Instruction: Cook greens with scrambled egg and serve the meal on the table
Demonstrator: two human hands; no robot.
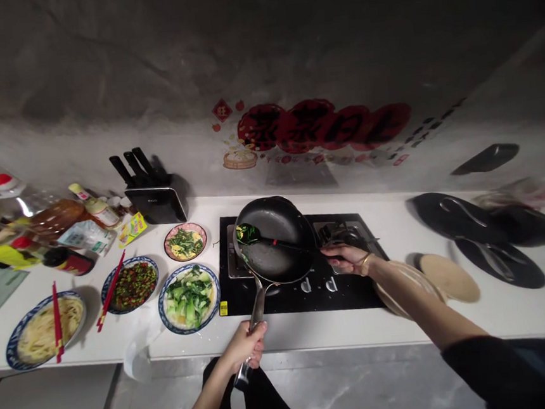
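My left hand (247,345) is wrapped round the metal handle of a black frying pan (278,218), which is tilted above the left part of the black gas hob (271,300). In my right hand (348,259) is the long handle of a black spatula (288,246), reaching across the pan from the right. Some cooked greens with yellow egg (246,233) sit on the spatula's head at the pan's left side. Just left of the hob stands a small pink-rimmed plate (166,244) of greens and egg.
Left on the counter are a plate of leafy greens (190,299), a bowl of chopped peppers (134,283), a noodle bowl (45,329), red chopsticks, bottles and a knife block (155,204). Right of the hob lie a round wooden board (449,277) and dark lids (499,261).
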